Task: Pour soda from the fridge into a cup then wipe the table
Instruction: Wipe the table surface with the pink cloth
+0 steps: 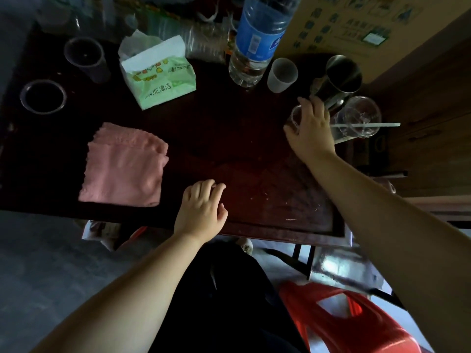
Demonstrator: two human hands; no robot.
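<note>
Right hand [312,131]: fingers apparently curled round clear cup [294,119]; left hand [201,212]: loosely curled, empty, resting on table [242,149].

Cloth [125,166] left on table [229,149], tissue pack [158,75] behind; bottle [254,42], cup [293,117] to rt.

The middle of the dark red-brown wooden table [229,138] lies bare from its front edge back to the clear blue-labelled water bottle [257,39]. A folded pink cloth [122,166] and a green-and-white tissue pack [155,72] bound it on the left. On the right, a frosted white plastic cup [281,75], a steel tumbler [341,77], a lidded clear cup with a straw [356,118] and the right hand [311,128] gripping a small clear cup [293,118] crowd together.
</note>
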